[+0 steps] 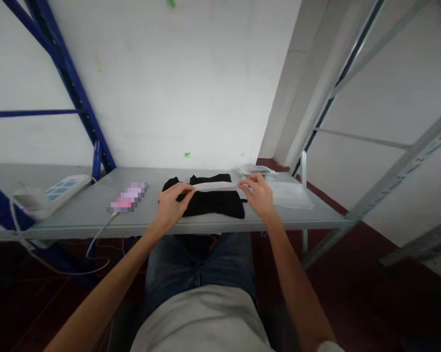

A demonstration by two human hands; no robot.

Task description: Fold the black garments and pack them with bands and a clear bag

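Pixelation obscures a phone (129, 197); left hand (172, 203) and right hand (260, 196) pinch a white strip (216, 186); post markings (420, 159) are unreadable.

Here's the grey shelf (205, 226), stretching wide against the wall, and over on the left sits a white power strip (69, 188)! Next along, a pink phone (128, 197), blurred, its white cable (108, 221) dropping over the front edge. Centre stage, black cloth (215, 203) lies spread; just right, a clear plastic bag (293, 195), with another plastic packet (255, 169) behind!
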